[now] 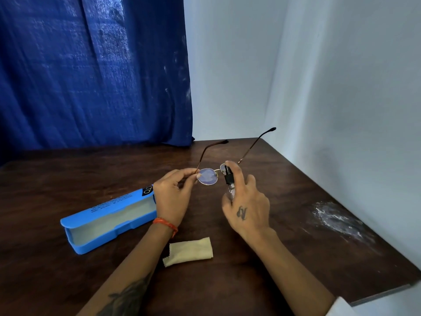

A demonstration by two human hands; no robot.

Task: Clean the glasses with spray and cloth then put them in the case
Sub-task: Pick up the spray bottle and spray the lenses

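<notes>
Left hand point(173, 197): I pinch the glasses point(208, 176) at the hinge; light, fragile.
Right hand point(247, 201): I grip the spray bottle point(229, 182), just beside the glasses.
Cloth point(189, 251): soft, near the glasses.

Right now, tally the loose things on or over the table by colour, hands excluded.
Blue: 1, the open case
Beige: 1, the cloth
Gold and brown: 1, the glasses
Clear with a black top: 1, the spray bottle
Total: 4

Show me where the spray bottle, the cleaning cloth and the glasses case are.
spray bottle point(228, 179): head view, on its black nozzle.
cleaning cloth point(190, 251): head view, middle of the folded beige cloth.
glasses case point(95, 244): head view, on its blue front wall.
</notes>
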